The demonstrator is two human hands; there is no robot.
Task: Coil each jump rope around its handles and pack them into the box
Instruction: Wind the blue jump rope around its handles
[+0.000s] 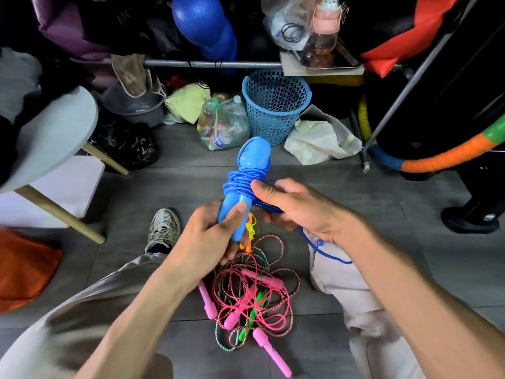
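Left hand (210, 233) grips the bottom of the blue handles (247, 181), right hand (289, 206) pinches the blue rope (240, 183) coiled round them, right above the tangled rope pile (254, 294) on the floor.

A blue mesh basket (276, 105) stands beside a bag of bottles (222, 124) (clear plastic) on the grey floor (382, 203).

One blue jump rope (244, 184), partly coiled. Four pink handles (208, 300) and one green handle (257, 302) show in the floor tangle. One orange handle (245, 243). One blue basket (276, 105). Two hands; one shoe (163, 225).
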